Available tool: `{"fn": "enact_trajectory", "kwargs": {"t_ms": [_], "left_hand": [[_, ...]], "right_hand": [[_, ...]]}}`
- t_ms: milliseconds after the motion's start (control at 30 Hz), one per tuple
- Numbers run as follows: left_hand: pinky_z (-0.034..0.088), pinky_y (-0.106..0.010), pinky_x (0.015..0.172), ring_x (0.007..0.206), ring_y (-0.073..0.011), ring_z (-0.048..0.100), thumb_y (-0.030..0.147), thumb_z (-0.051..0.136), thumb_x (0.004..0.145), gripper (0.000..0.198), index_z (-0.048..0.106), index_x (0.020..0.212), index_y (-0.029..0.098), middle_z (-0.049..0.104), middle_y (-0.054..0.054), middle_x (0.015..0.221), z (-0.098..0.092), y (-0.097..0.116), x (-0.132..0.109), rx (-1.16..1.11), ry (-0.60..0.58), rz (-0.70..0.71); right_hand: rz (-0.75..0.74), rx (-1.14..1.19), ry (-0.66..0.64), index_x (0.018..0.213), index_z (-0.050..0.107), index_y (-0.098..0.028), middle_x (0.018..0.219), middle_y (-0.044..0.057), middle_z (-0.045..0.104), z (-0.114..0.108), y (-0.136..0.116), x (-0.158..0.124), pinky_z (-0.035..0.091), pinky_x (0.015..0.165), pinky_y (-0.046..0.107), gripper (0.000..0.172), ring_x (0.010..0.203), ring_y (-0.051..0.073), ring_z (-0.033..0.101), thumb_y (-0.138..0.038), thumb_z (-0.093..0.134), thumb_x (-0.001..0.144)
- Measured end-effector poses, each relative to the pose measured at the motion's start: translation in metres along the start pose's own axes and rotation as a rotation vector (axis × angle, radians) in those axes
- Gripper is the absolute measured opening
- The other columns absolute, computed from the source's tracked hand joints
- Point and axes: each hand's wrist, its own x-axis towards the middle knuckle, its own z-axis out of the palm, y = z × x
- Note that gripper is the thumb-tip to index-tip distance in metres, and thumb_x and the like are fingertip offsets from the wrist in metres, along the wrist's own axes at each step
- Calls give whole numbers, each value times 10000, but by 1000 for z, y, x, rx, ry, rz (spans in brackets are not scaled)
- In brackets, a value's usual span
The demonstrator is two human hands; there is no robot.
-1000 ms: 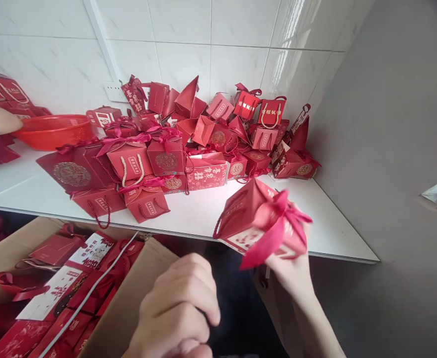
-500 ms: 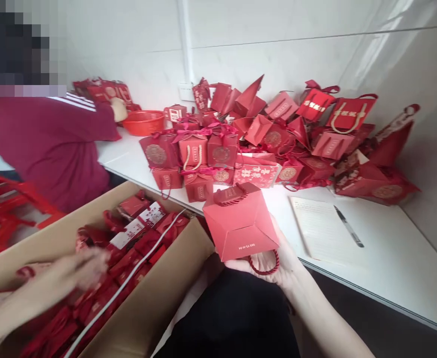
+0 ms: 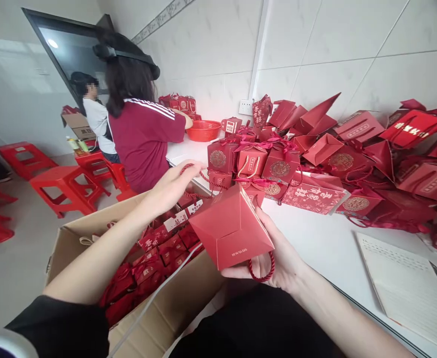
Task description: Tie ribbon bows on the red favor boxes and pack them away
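Observation:
My right hand (image 3: 278, 256) grips a red paper gift box (image 3: 230, 227) from beneath, its folded bottom turned toward me and a red rope handle looping under my palm. My left hand (image 3: 171, 186) is raised above the open cardboard carton (image 3: 155, 318), fingers curled on the box's other red rope handle (image 3: 196, 171). The carton holds several flat red boxes (image 3: 155, 248) and a grey strap.
A heap of assembled red gift boxes (image 3: 315, 154) covers the white counter (image 3: 326, 243) against the tiled wall. An open notebook (image 3: 408, 288) with a pen lies at right. A person in a maroon top (image 3: 142, 134) works at the counter by a red basin (image 3: 203, 130). Red stools (image 3: 69, 181) stand at left.
My left hand has come up out of the carton to the box's rope handle. The view has swung left, showing the room and the other people. My right hand still holds the box.

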Motion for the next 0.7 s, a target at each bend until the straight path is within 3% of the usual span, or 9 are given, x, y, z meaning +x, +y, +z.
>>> {"fn": "enact_trajectory", "kwargs": {"t_ms": [100,200,267,333,400,467,567,633,700], "left_hand": [[498,-401,849,1055,-273,593,582,415,811,524,598,1115,197,630,-86,1155,-7,-11,5,-226,-263,-194],[512,-385,816,1017,-263,620,630,401,793,568,598,1118,208,650,-79,1123,-6,-14,4,-258,-343,-227],[522,-351,788,975,-250,637,584,524,750,511,616,1077,202,674,-67,1058,-6,-15,2,-167,-434,-200],[529,-327,767,944,-240,648,476,645,697,473,603,1080,200,681,-53,1019,-6,-19,-1,-120,-562,-164],[533,-326,767,956,-237,641,391,686,681,512,549,1138,206,662,-52,1055,-8,-28,-4,-127,-605,-124],[524,-344,812,1014,-238,612,375,659,716,548,471,1203,209,618,-64,1136,-10,-46,-7,-107,-511,-93],[442,-392,956,1137,-254,523,379,639,731,591,393,1233,190,529,-88,1229,-10,-89,-15,75,-162,-50],[347,-431,1045,1217,-286,434,374,680,674,648,386,1210,158,458,-118,1267,-8,-126,-24,264,105,-15],[304,-458,1071,1254,-310,376,392,692,646,729,342,1238,151,407,-133,1270,-2,-163,-37,395,253,-59]], "right_hand": [[21,-50,18,1061,600,-218,976,67,696,1,3,4,564,724,455,510,865,227,676,-635,446,810],[-2,-201,85,1114,565,-213,1018,78,686,0,6,14,551,768,478,502,888,230,672,-603,487,808],[-130,-380,147,1195,503,-212,1064,82,672,-3,9,24,526,844,466,542,922,225,661,-532,600,770],[-308,-577,168,1303,385,-226,1122,78,648,-8,11,37,490,914,447,703,978,222,639,-445,701,714],[-455,-752,143,1384,243,-241,1212,86,595,-16,10,50,445,968,449,865,1064,229,596,-412,732,690],[-556,-917,143,1414,170,-246,1356,114,466,-24,6,58,379,1024,466,902,1191,243,502,-435,704,712],[-698,-1104,273,1407,202,-248,1469,132,279,-38,-4,56,300,1063,494,800,1319,261,339,-494,617,770],[-747,-1145,388,1363,285,-254,1431,136,331,-49,-9,42,341,1028,512,664,1308,270,354,-525,538,813],[-736,-1149,489,1301,360,-262,1345,132,432,-63,-10,22,421,965,494,555,1245,271,442,-539,486,837]]}}
